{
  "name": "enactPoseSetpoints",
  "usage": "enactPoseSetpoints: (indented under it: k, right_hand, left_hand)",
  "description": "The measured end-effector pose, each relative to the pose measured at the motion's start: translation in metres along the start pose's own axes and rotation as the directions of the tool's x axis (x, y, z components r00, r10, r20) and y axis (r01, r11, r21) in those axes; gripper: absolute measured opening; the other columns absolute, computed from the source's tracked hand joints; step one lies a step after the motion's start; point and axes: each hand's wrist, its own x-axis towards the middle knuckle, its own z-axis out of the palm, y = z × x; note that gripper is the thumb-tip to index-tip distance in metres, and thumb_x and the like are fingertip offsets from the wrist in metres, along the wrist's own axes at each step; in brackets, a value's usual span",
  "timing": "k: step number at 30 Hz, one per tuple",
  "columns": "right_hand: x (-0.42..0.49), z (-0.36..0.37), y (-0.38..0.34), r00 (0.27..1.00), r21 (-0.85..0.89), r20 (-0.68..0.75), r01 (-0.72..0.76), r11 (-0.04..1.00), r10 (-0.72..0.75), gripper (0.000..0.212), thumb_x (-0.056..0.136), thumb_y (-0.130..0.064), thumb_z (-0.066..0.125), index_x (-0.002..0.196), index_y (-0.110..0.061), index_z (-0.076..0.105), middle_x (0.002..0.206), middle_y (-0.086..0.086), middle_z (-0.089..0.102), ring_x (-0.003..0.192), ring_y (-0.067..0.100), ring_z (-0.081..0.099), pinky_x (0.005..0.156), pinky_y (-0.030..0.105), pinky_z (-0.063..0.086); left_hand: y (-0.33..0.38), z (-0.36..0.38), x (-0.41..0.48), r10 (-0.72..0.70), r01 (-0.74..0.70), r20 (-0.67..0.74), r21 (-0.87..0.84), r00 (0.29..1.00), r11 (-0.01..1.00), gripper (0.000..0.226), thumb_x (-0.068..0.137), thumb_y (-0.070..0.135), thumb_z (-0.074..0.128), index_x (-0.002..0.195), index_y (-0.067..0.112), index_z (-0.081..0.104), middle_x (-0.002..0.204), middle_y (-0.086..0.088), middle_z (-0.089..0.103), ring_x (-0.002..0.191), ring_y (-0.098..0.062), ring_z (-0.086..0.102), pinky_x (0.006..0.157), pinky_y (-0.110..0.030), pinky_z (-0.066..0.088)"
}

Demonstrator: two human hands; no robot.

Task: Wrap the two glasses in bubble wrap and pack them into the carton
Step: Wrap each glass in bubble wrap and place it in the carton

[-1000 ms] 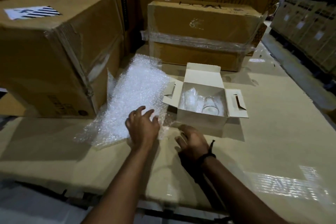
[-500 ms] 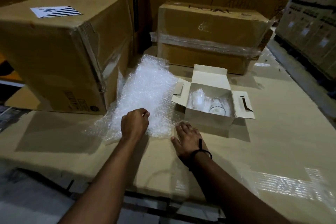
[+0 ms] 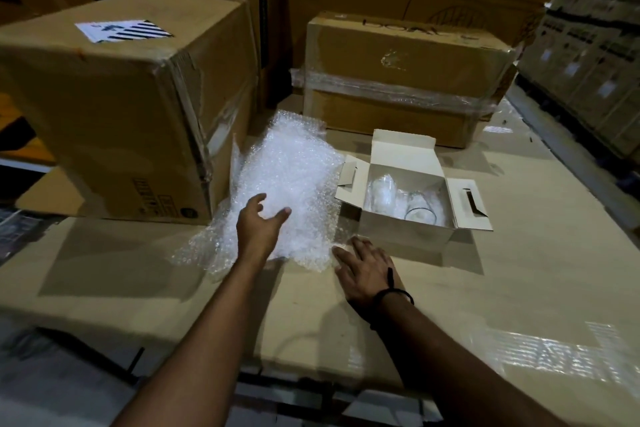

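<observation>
The glasses (image 3: 420,211) sit in the open carton (image 3: 405,236); the wrapping looks not done. The left hand (image 3: 259,225) is open over the bubble wrap (image 3: 291,170). The right hand (image 3: 367,267) lies flat beside it.

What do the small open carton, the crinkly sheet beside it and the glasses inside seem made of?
Carton: thin paperboard, matte white, with creased flaps. Sheet: clear plastic bubble film, dotted with glossy bubbles. Glasses: transparent, likely glass, though clear plastic cannot be excluded.

2 glasses (image 3: 401,199) in the carton (image 3: 408,236), bubble wrap (image 3: 291,184) just left, big box (image 3: 121,107) farther left.
</observation>
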Motion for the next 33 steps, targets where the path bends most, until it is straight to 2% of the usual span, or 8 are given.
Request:
enactPoseSetpoints:
  k: [2, 5, 12, 16, 23, 29, 31, 33]
  right_hand:
    - [0.001, 0.001, 0.001, 1.0, -0.002, 0.003, 0.001, 1.0, -0.001, 0.051, 0.094, -0.053, 0.026, 0.144, -0.042, 0.031, 0.158, -0.003, 0.02, 0.146, 0.017, 0.012, 0.118, 0.039, 0.01]
    - [-0.001, 0.0, 0.0, 1.0, 0.016, -0.005, 0.005, 1.0, -0.005, 0.059, 0.088, -0.058, 0.025, 0.142, -0.039, 0.034, 0.156, -0.002, 0.025, 0.144, 0.017, 0.017, 0.117, 0.039, 0.014]
    - [-0.011, -0.01, -0.01, 0.998, 0.094, -0.05, 0.046, 0.995, -0.041, 0.092, 0.065, -0.078, 0.04, 0.147, -0.043, 0.017, 0.156, 0.001, 0.023, 0.141, 0.023, 0.024, 0.115, 0.043, 0.018]
    - [0.001, -0.006, -0.015, 0.978, 0.191, -0.191, 0.118, 0.975, -0.081, 0.041, 0.075, -0.043, 0.045, 0.104, -0.032, 0.071, 0.131, 0.004, 0.059, 0.118, 0.028, 0.057, 0.1, 0.037, 0.044]
    - [-0.026, -0.058, 0.031, 0.949, 0.319, -0.161, 0.312, 0.895, -0.273, 0.03, 0.069, 0.006, 0.051, 0.086, -0.003, 0.074, 0.123, 0.016, 0.063, 0.116, 0.022, 0.054, 0.099, 0.03, 0.038]
    - [-0.05, -0.087, 0.119, 0.986, 0.145, -0.152, 0.09, 0.985, -0.068, 0.044, 0.062, 0.024, 0.047, 0.077, -0.007, 0.075, 0.127, 0.018, 0.06, 0.115, 0.036, 0.059, 0.095, 0.032, 0.04]
    - [-0.05, -0.089, 0.135, 0.994, 0.084, -0.11, -0.004, 0.996, 0.013, 0.044, 0.07, 0.021, 0.048, 0.08, -0.011, 0.077, 0.132, 0.012, 0.057, 0.119, 0.031, 0.057, 0.096, 0.032, 0.046]
    - [-0.049, -0.088, 0.146, 0.996, 0.041, -0.041, -0.079, 0.996, 0.08, 0.047, 0.074, 0.02, 0.044, 0.087, -0.012, 0.077, 0.139, 0.006, 0.051, 0.126, 0.026, 0.051, 0.101, 0.033, 0.043]
  left_hand:
    - [0.005, -0.004, 0.014, -0.303, 0.312, 0.078, -0.266, 0.95, 0.912, 0.079, 0.073, 0.031, 0.085, 0.138, 0.01, 0.047, 0.129, -0.007, 0.052, 0.108, -0.029, 0.059, 0.089, -0.039, 0.052]
    - [0.006, -0.014, 0.022, -0.445, 0.568, 0.37, -0.359, 0.815, 0.741, 0.056, 0.073, 0.021, 0.082, 0.119, -0.002, 0.059, 0.105, -0.013, 0.061, 0.066, -0.022, 0.061, 0.048, -0.025, 0.047]
    - [0.01, -0.016, -0.006, -0.357, 0.443, 0.37, -0.182, 0.858, 0.878, 0.006, 0.081, 0.003, 0.067, 0.076, 0.005, 0.066, 0.075, -0.015, 0.054, 0.038, -0.017, 0.04, 0.044, -0.016, 0.031]
    - [0.008, -0.021, -0.022, -0.377, 0.495, 0.44, -0.193, 0.815, 0.847, 0.008, 0.082, 0.011, 0.063, 0.075, 0.008, 0.062, 0.064, -0.009, 0.053, 0.047, -0.023, 0.048, 0.051, -0.025, 0.035]
    - [0.004, -0.015, -0.03, -0.424, 0.594, 0.443, -0.381, 0.79, 0.709, 0.035, 0.089, 0.042, 0.065, 0.102, 0.011, 0.055, 0.092, -0.01, 0.07, 0.057, -0.022, 0.059, 0.048, -0.026, 0.048]
    - [-0.004, 0.028, -0.066, -0.282, 0.381, 0.295, -0.372, 0.913, 0.846, 0.041, 0.083, 0.021, 0.077, 0.114, 0.013, 0.051, 0.076, -0.019, 0.065, 0.043, -0.019, 0.047, 0.05, -0.029, 0.042]
    - [-0.011, 0.038, -0.081, -0.018, 0.01, 0.226, 0.036, 0.974, 0.999, 0.029, 0.08, 0.039, 0.076, 0.105, 0.027, 0.065, 0.076, -0.007, 0.071, 0.055, -0.02, 0.06, 0.057, -0.03, 0.05]
    - [-0.014, 0.04, -0.094, 0.208, -0.294, 0.239, 0.414, 0.948, 0.862, 0.023, 0.082, 0.051, 0.069, 0.095, 0.032, 0.074, 0.08, 0.005, 0.072, 0.077, -0.018, 0.065, 0.068, -0.03, 0.052]
